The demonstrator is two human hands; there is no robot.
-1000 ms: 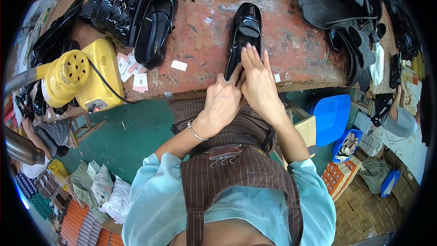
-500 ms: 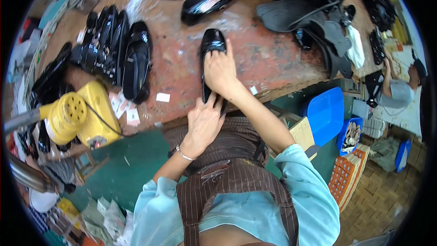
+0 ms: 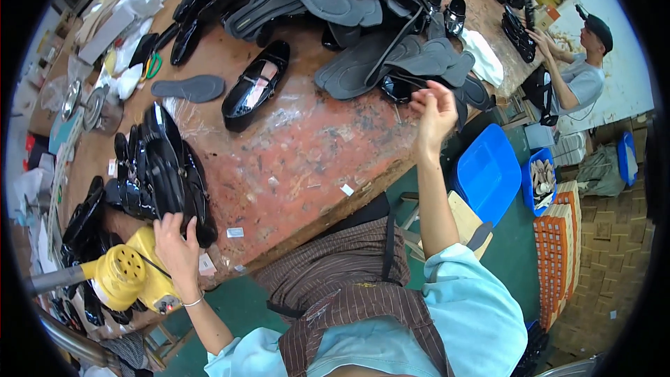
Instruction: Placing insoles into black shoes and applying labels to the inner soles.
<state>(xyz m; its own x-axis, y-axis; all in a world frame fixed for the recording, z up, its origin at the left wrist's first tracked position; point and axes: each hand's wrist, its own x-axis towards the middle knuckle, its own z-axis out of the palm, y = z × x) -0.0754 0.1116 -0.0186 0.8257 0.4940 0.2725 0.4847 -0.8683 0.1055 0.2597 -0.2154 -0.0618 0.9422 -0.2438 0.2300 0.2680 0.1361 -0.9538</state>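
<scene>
A scuffed red-brown table [image 3: 293, 153] is slanting above a green floor [image 3: 509, 251]; a person [image 3: 579, 80] is facing its right end, and a blue tub [image 3: 488, 174] is standing near its edge. Grey insoles [image 3: 352, 66] are lying heaped toward the back. A yellow machine [image 3: 124, 276] is crowding the left corner, partly hiding things behind. The left hand [image 3: 176, 251], fingers parted, is touching a black shoe [image 3: 167, 167] at the table's left. The right hand [image 3: 434, 122] is curling its fingers beside the insoles; whether they are pinching anything, I cannot tell.
</scene>
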